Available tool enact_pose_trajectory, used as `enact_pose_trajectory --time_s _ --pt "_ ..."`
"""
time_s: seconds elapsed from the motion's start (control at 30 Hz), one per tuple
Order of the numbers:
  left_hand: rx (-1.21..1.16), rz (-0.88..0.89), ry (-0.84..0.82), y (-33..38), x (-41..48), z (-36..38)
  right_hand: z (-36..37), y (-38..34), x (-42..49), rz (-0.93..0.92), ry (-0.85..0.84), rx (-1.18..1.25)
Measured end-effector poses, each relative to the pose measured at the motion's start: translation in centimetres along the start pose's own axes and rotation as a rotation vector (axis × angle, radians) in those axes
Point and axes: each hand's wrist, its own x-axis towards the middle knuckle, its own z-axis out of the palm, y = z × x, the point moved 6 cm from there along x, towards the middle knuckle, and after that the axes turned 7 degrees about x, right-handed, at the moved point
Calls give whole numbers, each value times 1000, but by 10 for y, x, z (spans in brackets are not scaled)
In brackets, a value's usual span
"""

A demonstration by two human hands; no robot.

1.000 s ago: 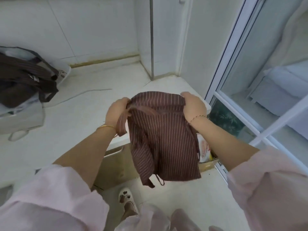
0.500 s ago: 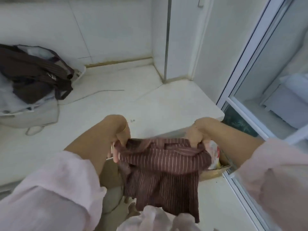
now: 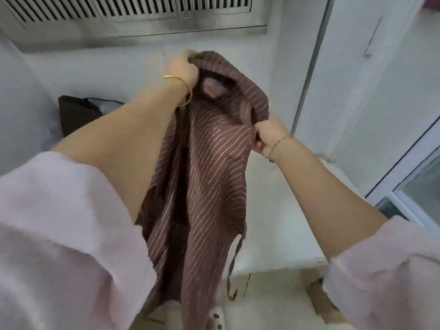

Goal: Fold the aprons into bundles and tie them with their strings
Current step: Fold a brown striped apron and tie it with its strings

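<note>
Brown striped apron [image 3: 209, 177] held up in the air by both hands — fabric hangs slack toward 6 o'clock. Left hand [image 3: 183, 67] closed on the top edge at 12 o'clock; gold bangle [image 3: 182, 88] seen at the wrist. Right hand [image 3: 269, 136] fisted on the edge at 3 o'clock. One string [image 3: 234, 265] dangles at 5 o'clock. Dark bag [image 3: 76, 113] noted at 9 o'clock — vent grille [image 3: 133, 8] above.
</note>
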Motion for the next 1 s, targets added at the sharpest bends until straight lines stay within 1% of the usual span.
enact_pose_trajectory --time_s 0.03,0.07,0.1,0.13,0.17,0.2,0.27,0.3,0.33,0.37,0.4,0.43,0.47,0.5,0.53,0.57,0.6,0.63,0.67,0.73,0.8,0.83,0.93,0.97,1.0 --pt "-48 73 -51 37 -32 -3 -17 1 19 -11 127 -60" --pt "-23 147 -134 86 -100 -24 -33 9 39 -2 234 -162" --pt "-54 229 -284 126 -151 -29 -53 22 52 24 322 -334" --pt "19 300 -317 126 -168 -20 -71 41 67 69 377 -529" --pt "152 327 -357 108 -170 0 -88 62 77 125 410 -696" --pt "259 305 -466 76 -170 23 -103 82 85 200 430 -817" --pt "531 218 -597 6 -165 61 -115 116 97 348 443 -928" --pt "613 175 -639 -24 -165 73 -112 123 100 385 429 -1035" --pt "660 192 -674 -44 -164 88 -105 128 112 387 430 -1175" --pt "714 185 -726 -61 -172 93 -92 119 116 269 417 -1347" --pt "756 174 -781 -76 -180 99 -70 110 121 71 376 -1493" --pt "789 155 -863 -91 -180 107 -43 107 132 -137 296 -1561" --pt "815 155 -934 -102 -180 113 -12 110 140 -275 164 -1550" --pt "831 170 -981 -108 -182 116 13 120 145 -323 18 -1505" --pt "841 195 -991 -111 -183 119 34 137 148 -298 -130 -1476" --pt "834 213 -983 -112 -184 121 47 155 150 -227 -253 -1468" --pt "813 209 -968 -114 -182 121 54 173 154 -158 -334 -1492" --pt "781 200 -947 -117 -179 122 53 189 157 -106 -362 -1542" --pt "745 194 -929 -117 -178 122 48 198 159 -68 -346 -1587" --pt "717 183 -971 -117 -173 123 35 202 165 -36 -279 -1637" --pt "719 193 -1033 -115 -170 123 22 200 167 39 -281 -1640" --pt "727 223 -1065 -112 -171 123 15 199 168 109 -317 -1654" --pt "792 348 -1144 -102 -185 125 -6 196 161 387 -505 -1761" --pt "825 372 -1152 -101 -191 125 -10 194 157 450 -538 -1795" --pt "845 394 -1145 -98 -195 126 -12 192 157 459 -535 -1820"
